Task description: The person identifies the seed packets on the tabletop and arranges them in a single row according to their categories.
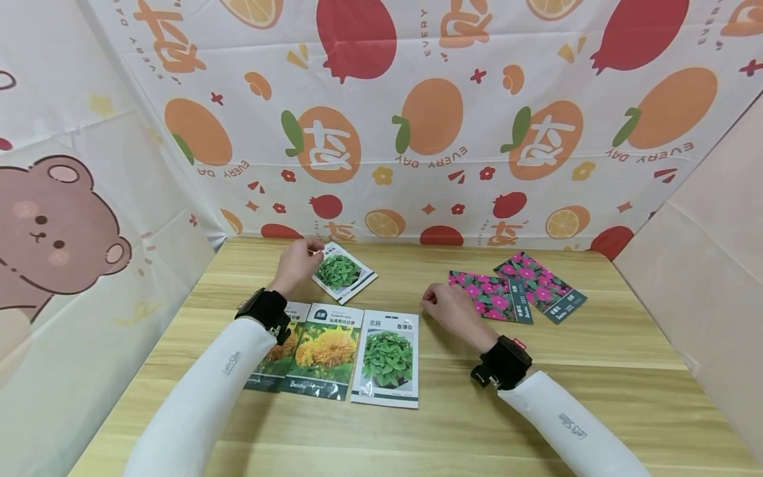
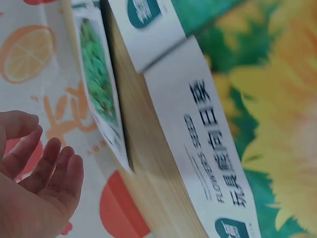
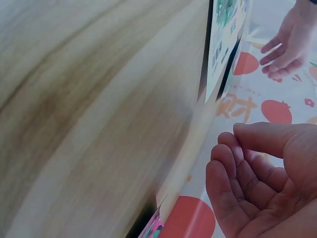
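My left hand [image 1: 306, 255] hovers at the far left corner of a small green-leaf seed packet [image 1: 342, 273] lying on the wooden table [image 1: 453, 411]. In the left wrist view the hand [image 2: 39, 173] has relaxed fingers and holds nothing, and the packet [image 2: 99, 84] lies flat beside it. My right hand [image 1: 444, 306] rests on the table with loosely curled fingers, just left of two pink-flower packets [image 1: 491, 296]. The right wrist view shows that hand [image 3: 262, 183] empty. In front of me lie two sunflower packets [image 1: 328, 348] and a larger green-leaf packet [image 1: 387, 358].
The second pink-flower packet [image 1: 539, 285] overlaps the first at the far right. One sunflower packet [image 1: 277, 354] is partly under my left forearm. Printed cloth walls [image 1: 429, 132] close off the table's back and left side, and a plain panel [image 1: 703, 265] the right.
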`<state>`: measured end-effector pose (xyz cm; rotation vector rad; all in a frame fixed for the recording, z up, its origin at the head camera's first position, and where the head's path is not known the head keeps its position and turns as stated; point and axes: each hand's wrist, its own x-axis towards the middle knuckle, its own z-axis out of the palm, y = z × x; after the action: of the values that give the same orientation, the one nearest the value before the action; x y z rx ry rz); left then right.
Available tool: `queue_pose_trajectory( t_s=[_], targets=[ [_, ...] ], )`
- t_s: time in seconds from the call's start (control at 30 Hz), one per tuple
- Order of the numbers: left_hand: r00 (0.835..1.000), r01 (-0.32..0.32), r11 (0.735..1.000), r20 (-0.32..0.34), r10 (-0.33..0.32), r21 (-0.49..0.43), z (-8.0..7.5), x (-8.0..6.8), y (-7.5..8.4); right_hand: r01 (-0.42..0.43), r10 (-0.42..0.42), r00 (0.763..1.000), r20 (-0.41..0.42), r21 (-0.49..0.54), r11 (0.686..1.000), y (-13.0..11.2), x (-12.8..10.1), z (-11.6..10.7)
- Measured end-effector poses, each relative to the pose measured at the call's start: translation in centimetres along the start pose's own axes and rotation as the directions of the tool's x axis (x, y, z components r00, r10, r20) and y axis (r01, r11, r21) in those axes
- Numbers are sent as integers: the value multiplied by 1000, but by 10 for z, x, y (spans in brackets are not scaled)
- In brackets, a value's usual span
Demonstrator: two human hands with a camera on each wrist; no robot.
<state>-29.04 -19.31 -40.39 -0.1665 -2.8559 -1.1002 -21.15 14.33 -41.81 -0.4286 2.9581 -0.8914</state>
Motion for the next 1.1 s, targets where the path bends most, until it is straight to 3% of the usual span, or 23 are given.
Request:
queue_pose_trajectory(
  t_s=[0.3,0.6,0.8,1.1],
  targets=[
    [999,-25,987,34,20,158,1,6,-14,4,-3,1000,-26,14,1000,0,-1,1],
    [987,89,980,118,-111,176,8,10,-26,13,-12,999,-30,21,1000,4,-2,3],
    [972,75,965,200,-127,252,10,8,-25,6,-5,1000,-24,29,1000,4,-1,3],
    [974,77,960,186,-130,269,12,5,-21,20,-19,999,-38,21,1000,3,-2,3]
  ],
)
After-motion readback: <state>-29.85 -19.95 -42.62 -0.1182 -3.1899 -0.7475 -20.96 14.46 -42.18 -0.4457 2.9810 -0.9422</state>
